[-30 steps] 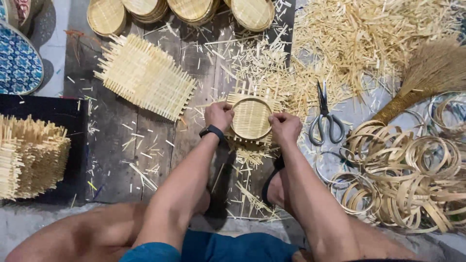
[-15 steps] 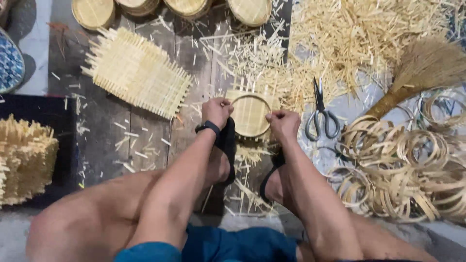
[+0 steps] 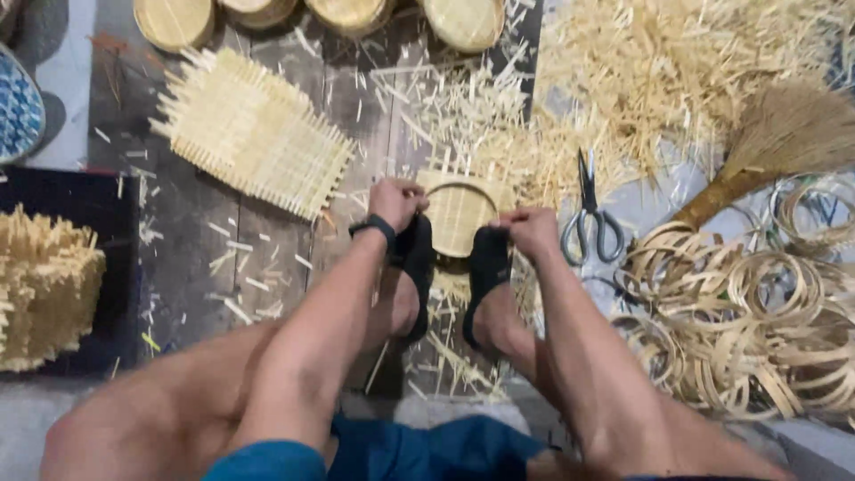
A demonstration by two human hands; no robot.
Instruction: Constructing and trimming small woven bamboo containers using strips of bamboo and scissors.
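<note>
A small round woven bamboo basket lies on the dark wooden floor in front of my feet in black sandals. My left hand, with a black wristband, grips the basket's left rim. On the right rim my right hand pinches the edge. Loose strip ends stick out around the rim. Both arms reach forward over my bare knees.
A flat square woven bamboo mat lies to the left. Black-handled scissors rest right of the basket. Bamboo rings pile at right beside a broom. Finished round baskets line the top; offcuts litter the upper right; stacked mats sit left.
My knees and sandalled feet have come forward under the basket, and the view has shifted. Both hands stay on the basket's rim.
</note>
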